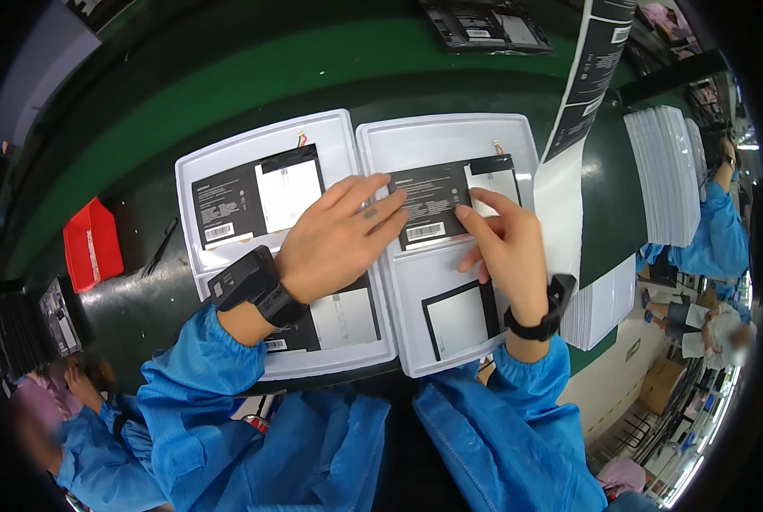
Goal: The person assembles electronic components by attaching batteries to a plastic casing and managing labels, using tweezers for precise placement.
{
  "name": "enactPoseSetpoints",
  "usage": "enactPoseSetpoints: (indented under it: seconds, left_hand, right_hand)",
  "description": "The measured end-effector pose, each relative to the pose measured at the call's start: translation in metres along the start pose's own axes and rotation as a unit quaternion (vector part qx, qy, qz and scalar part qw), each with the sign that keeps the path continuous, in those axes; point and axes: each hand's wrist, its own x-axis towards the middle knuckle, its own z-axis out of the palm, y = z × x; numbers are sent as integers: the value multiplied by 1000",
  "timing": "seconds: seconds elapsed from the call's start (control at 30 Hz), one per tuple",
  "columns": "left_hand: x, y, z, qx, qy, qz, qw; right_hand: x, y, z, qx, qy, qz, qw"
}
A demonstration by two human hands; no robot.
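Observation:
Two white plastic trays lie side by side, the left tray (188, 183) and the right tray (369, 136), holding flat battery packs. In the right tray, the upper battery pack (494, 181) has a printed black label (428, 198) over its left part. My left hand (339, 229) is open, palm down, with its fingertips at that label's left edge. Over the label's right side is my right hand (509, 243), open, thumb and forefinger touching the surface. Below it sits a battery pack with a bare pale face (458, 322). The left tray's upper battery pack (258, 196) carries a black label; my left wrist partly hides the lower one (347, 320).
A strip of black labels (588, 94) on white backing hangs right of the trays. Stacked white trays (663, 175) stand farther right. A red bin (93, 246) and black tweezers (161, 246) lie left. A bagged battery pack (488, 27) is at the back. Co-workers sit on both sides.

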Motion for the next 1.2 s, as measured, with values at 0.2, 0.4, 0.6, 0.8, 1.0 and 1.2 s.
enactPoseSetpoints:
  seconds: [0.2, 0.4, 0.6, 0.8, 1.0, 1.2]
  left_hand:
    - [20, 19, -3, 36, -63, 14, 997]
    - [45, 31, 21, -40, -110, 41, 992]
    - [90, 41, 1, -119, -117, -81, 983]
    - [198, 36, -22, -716, 145, -134, 670]
    - [201, 47, -33, -752, 146, -168, 620]
    - [190, 54, -36, -753, 123, -172, 623]
  right_hand:
    - [-26, 23, -39, -264, 82, -341, 899]
    - [-41, 30, -61, -212, 128, -425, 871]
    - [32, -14, -124, -125, 295, -471, 822]
    - [66, -31, -125, 119, 94, -430, 890]
    - [49, -47, -128, -11, 199, -468, 861]
    - [31, -49, -129, -89, 237, -512, 821]
